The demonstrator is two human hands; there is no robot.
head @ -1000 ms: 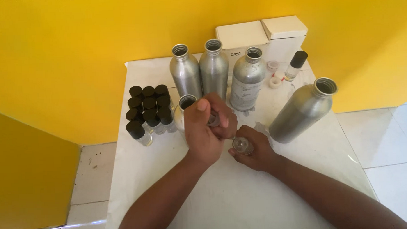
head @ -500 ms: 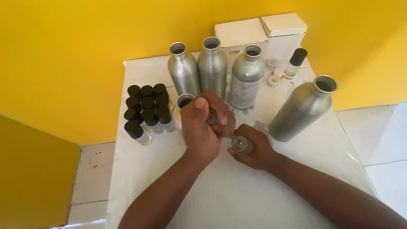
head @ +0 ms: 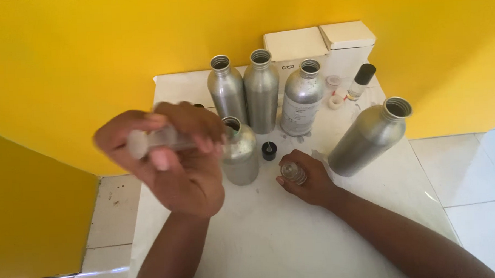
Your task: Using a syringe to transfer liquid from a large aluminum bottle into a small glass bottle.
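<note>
The left hand [head: 174, 169] holds a blurred clear tube [head: 160, 139] raised above the desk [head: 262, 248]. The right hand [head: 309, 180] grips a small open vial [head: 293, 173] at mid-desk; its black cap [head: 269, 150] lies nearby, not yet fitted.

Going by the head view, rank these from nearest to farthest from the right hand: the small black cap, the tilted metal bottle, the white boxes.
From the right hand, which holds a small clear vial:
1. Small black cap, on the table just above and left of the hand.
2. Tilted metal bottle, off to the right, leaning.
3. White boxes, at the table's far edge against the yellow wall.
</note>
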